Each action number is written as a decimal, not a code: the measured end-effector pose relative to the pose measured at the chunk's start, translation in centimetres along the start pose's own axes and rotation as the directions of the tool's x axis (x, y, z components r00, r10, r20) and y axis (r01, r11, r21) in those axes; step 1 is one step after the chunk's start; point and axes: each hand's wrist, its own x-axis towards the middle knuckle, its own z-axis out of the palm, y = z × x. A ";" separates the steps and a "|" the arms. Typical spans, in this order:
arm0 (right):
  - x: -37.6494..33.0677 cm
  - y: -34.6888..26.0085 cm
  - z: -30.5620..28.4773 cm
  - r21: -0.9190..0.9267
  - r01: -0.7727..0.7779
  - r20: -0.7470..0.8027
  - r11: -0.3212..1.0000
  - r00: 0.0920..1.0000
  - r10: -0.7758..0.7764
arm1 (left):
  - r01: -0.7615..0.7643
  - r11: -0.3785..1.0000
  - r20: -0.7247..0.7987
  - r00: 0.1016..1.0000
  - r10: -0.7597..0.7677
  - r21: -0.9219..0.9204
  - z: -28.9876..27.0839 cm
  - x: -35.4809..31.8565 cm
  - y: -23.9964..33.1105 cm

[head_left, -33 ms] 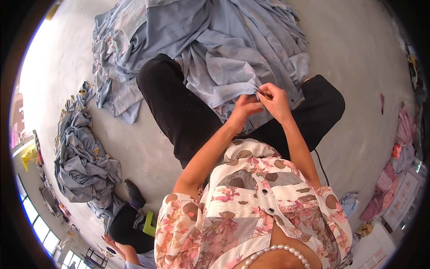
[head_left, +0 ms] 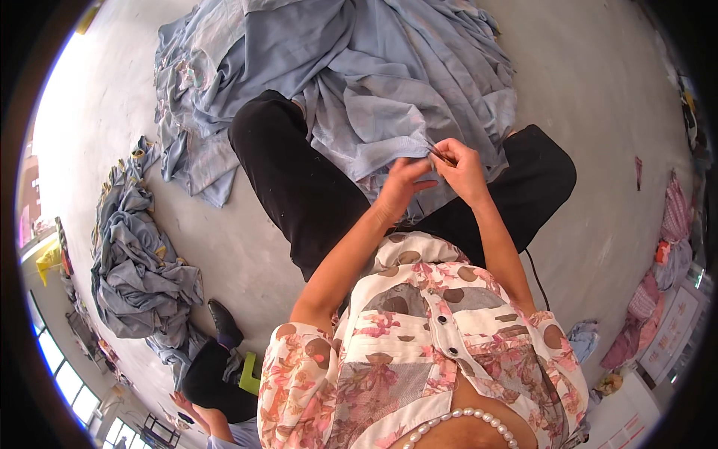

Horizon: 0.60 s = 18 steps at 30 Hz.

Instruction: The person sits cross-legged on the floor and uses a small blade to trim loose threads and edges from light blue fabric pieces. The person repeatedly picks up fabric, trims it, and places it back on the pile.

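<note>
1. Blue-grey cloth (head_left: 389, 93) is met along its near edge by the hands, and from there is spread in folds over the floor (head_left: 591, 82), from 10 to 1 o'clock (12 being straight ahead of the person).
2. A thin dark pointed tool (head_left: 443, 156) is gripped by the closed fingers of the right hand (head_left: 461, 172); its tip is aimed toward 10 o'clock, at the cloth's edge.
3. The left hand (head_left: 404, 181) is held just beside the right, close to that edge. Its fingers are partly blurred and hidden; whether cloth is pinched by them cannot be told.
4. The hands are flanked by black-trousered legs (head_left: 288, 179), bent out to 9 and 3 o'clock.
5. At 6 o'clock a flower-patterned shirt (head_left: 389, 389) is worn, with a beaded necklace (head_left: 458, 413).
6. Between 8 and 9 o'clock, a second heap of grey-blue cloth (head_left: 138, 277) is piled.
7. Near 8 o'clock, a dark shoe (head_left: 224, 323) is worn by another person, partly seen.
8. At 4 o'clock, pink cloth (head_left: 643, 299) is bunched.
</note>
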 end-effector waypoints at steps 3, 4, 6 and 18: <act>-0.5 -1.3 -0.7 -0.012 -0.037 0.032 0.999 0.999 0.037 | 0.011 0.947 0.059 0.998 0.009 -0.322 -3.6 0.5 0.9; -0.6 -1.3 -0.8 -0.039 -0.023 0.031 0.999 0.999 0.025 | -0.015 0.961 0.033 0.999 0.025 -0.277 -3.6 0.5 1.2; -0.9 -1.2 -1.0 -0.091 0.002 0.030 0.996 1.000 0.000 | -0.065 0.981 -0.016 0.998 0.063 -0.184 -3.4 0.7 1.6; -2.3 -3.6 -2.6 0.117 0.081 -0.059 0.990 0.995 -0.074 | -0.263 0.904 -0.014 0.959 0.284 0.336 4.2 -2.9 7.2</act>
